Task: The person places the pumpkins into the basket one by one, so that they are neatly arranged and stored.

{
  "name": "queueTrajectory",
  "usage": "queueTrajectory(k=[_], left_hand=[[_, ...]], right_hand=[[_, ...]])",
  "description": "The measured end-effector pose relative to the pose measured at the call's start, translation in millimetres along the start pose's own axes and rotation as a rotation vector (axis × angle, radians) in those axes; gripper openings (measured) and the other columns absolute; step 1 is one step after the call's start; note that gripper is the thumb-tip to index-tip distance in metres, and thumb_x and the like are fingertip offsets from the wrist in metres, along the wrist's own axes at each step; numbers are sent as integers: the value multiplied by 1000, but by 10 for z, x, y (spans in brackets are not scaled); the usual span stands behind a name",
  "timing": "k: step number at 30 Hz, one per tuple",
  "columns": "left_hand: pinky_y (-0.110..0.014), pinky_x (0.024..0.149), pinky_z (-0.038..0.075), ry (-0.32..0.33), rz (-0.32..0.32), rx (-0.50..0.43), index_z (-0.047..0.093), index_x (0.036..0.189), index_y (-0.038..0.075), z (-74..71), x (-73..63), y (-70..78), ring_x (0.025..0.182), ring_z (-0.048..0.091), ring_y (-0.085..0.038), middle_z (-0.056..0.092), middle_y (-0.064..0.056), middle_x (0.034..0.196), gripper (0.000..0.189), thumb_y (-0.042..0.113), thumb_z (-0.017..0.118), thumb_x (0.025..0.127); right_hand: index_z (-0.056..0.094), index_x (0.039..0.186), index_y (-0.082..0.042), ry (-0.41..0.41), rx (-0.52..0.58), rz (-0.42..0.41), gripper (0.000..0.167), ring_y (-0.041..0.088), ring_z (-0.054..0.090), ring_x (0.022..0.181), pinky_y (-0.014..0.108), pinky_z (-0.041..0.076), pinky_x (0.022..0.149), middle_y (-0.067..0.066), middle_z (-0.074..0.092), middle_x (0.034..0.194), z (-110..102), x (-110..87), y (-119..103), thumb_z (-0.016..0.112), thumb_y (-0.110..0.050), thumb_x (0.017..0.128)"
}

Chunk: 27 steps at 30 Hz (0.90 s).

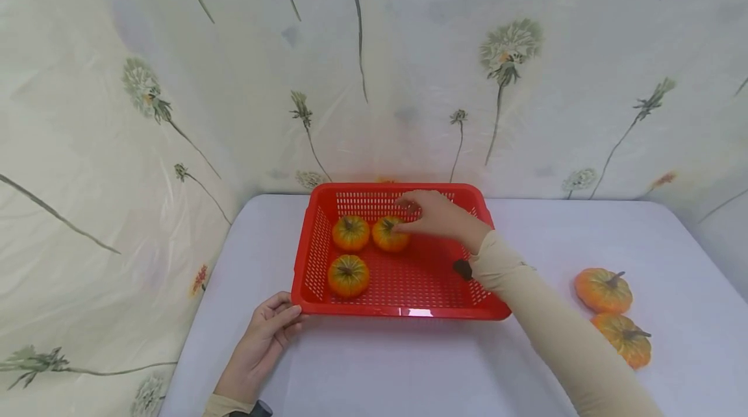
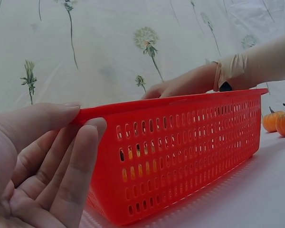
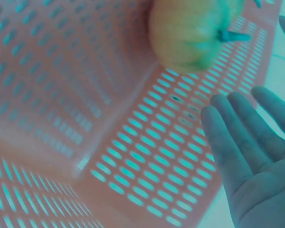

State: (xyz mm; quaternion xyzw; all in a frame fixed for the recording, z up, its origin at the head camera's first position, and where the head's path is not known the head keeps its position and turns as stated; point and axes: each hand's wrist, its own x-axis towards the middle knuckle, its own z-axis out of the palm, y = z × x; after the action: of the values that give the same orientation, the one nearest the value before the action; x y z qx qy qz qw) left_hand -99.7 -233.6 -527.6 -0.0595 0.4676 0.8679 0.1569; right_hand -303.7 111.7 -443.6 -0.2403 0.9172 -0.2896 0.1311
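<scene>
A red plastic basket [image 1: 403, 300] with slotted walls holds three small orange pumpkins: one at back left [image 1: 350, 233], one at back centre [image 1: 388, 235] and one at front left [image 1: 348, 276]. My left hand [image 1: 265, 336] pinches the basket's front-left corner, thumb on top of the rim [image 2: 180, 99] and fingers beneath. Over the basket's inside, my right hand [image 1: 438, 214] is beside the back-centre pumpkin. The right wrist view shows its extended fingers [image 3: 247, 137] apart from a pumpkin [image 3: 190, 33], with nothing in the palm.
Two more orange pumpkins, one farther back [image 1: 603, 290] and one nearer [image 1: 624, 339], lie on the white-covered table [image 1: 380, 371] to the right of my right forearm. A flower-printed sheet [image 1: 403, 79] hangs behind the basket and along the left side.
</scene>
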Motion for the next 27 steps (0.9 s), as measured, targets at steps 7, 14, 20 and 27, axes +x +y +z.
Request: queueTrajectory(k=[7, 14, 20, 27], left_hand=[[-16, 82, 60, 14, -3, 10, 66, 107, 15, 10, -5, 14, 88, 71, -6, 70, 4, 99, 12, 5, 60, 103], [-17, 83, 61, -37, 8, -4, 67, 106, 16, -25, 13, 17, 89, 73, -7, 73, 4, 101, 15, 5, 58, 104], [-17, 83, 61, -38, 5, -10, 68, 107, 16, -40, 23, 13, 90, 74, -7, 73, 4, 102, 16, 4, 57, 104], [-17, 83, 61, -38, 7, -9, 68, 107, 16, -43, 30, 2, 91, 74, -8, 73, 4, 102, 16, 4, 57, 104]], right_hand=[[59, 142, -17, 39, 10, -27, 73, 25, 59, 130, 49, 54, 109, 4, 64, 141, -275, -206, -133, 81, -55, 84], [57, 143, -14, 89, 2, -50, 69, 32, 60, 130, 54, 55, 107, 7, 66, 138, -506, -438, -117, 80, -48, 88], [56, 143, -15, 134, -4, -65, 62, 31, 60, 128, 56, 57, 103, 9, 65, 138, -635, -674, -16, 80, -37, 90], [56, 143, -16, 137, -6, -42, 62, 31, 61, 127, 58, 58, 100, 9, 64, 140, -678, -958, 61, 81, -35, 90]])
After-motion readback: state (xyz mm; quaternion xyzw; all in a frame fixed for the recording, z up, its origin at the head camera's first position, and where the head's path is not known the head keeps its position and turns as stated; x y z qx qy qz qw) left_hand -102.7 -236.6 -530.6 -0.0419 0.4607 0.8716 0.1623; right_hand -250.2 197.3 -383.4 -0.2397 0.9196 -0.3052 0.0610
